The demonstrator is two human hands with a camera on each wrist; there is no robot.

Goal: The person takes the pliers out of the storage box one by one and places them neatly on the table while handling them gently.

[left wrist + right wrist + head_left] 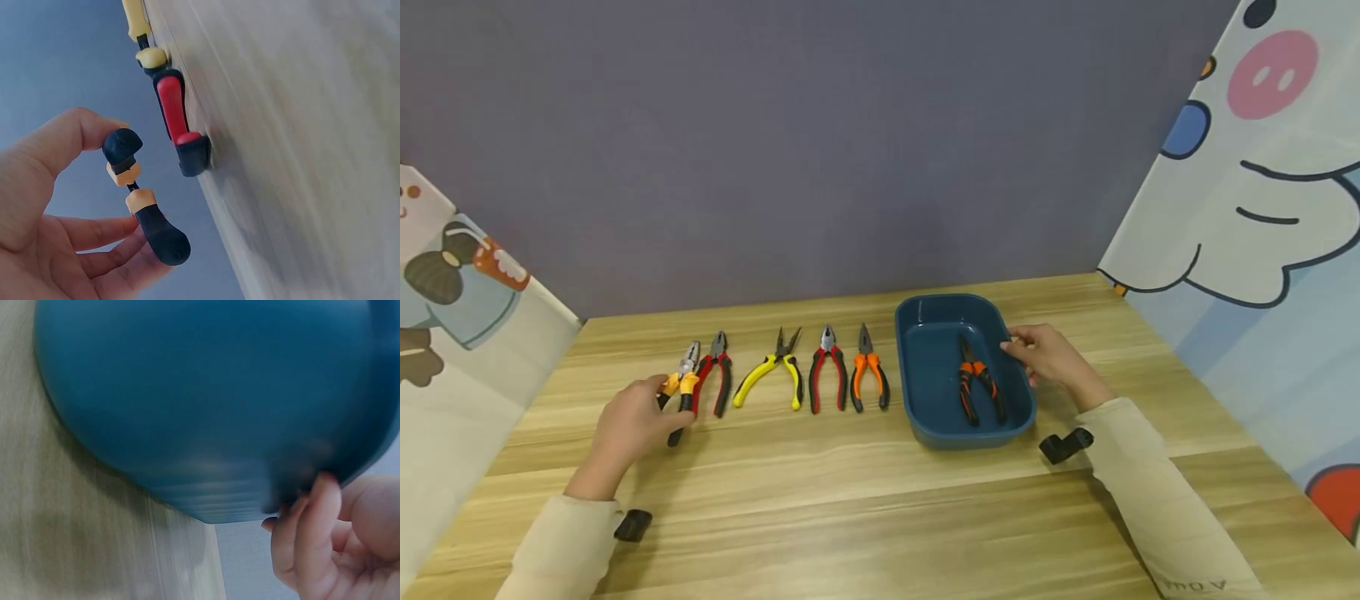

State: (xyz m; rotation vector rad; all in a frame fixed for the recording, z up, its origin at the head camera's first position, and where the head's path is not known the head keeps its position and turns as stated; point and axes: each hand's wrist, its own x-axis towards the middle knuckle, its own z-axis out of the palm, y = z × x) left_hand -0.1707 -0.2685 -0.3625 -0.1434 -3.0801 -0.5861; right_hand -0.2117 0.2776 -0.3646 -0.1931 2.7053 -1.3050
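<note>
Wooden table (865, 500) holds a row of pliers, and at its left end the left hand (628, 425) curls its fingers round the handles of the yellow-and-black pliers (679, 392), lying just beside the red-and-black pliers (715, 382). Right of the row, the right hand (1051, 357) grips the right rim of a dark blue tray (925, 400). Orange-and-black pliers (976, 385) lie inside the tray.

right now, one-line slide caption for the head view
Left hand grips pliers while right hand holds a blue tray.
</note>
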